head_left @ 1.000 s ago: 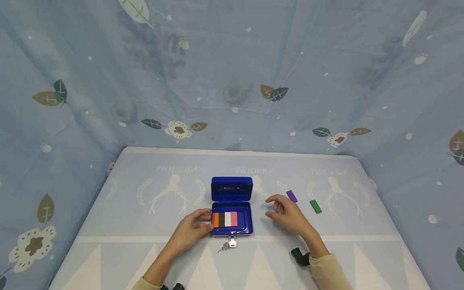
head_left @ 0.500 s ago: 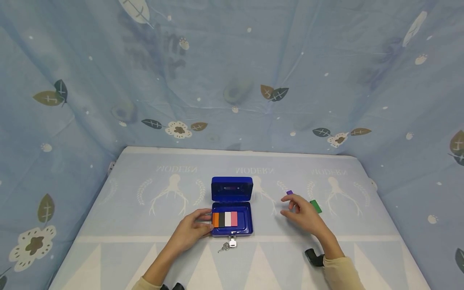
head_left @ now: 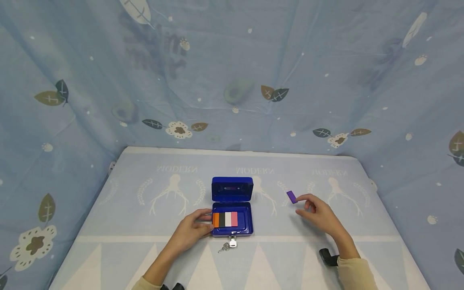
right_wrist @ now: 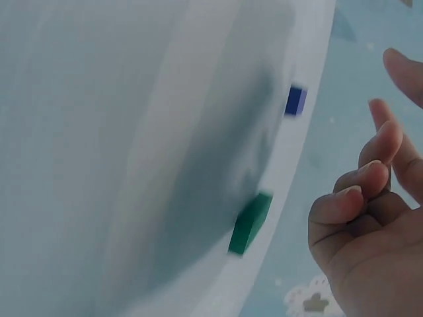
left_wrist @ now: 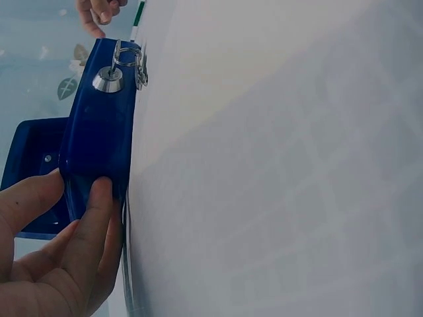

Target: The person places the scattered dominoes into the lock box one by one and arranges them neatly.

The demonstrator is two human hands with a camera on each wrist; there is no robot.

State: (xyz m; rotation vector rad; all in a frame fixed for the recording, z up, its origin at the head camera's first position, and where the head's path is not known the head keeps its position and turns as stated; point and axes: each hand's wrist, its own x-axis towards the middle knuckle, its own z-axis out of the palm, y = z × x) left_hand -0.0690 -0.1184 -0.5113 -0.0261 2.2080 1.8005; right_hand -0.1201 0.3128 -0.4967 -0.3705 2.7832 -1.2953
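A small blue cash box stands with its lid raised. In it, orange, black, white and pink blocks lie side by side toward the left. My left hand holds the box's left side, with thumb and fingertips on its wall in the left wrist view. My right hand hovers right of the box, holding nothing, thumb and index finger apart. Just beyond its index fingertip lies a purple block. A green block shows in the right wrist view; the hand hides it in the head view.
A silver lock sits on the box front, with keys hanging from it. The patterned table ends at a blue printed curtain behind. A black wrist mount is on the right wrist.
My right hand has moved right, away from the box, past the purple block and over the green one. The left hand and the box have stayed put.
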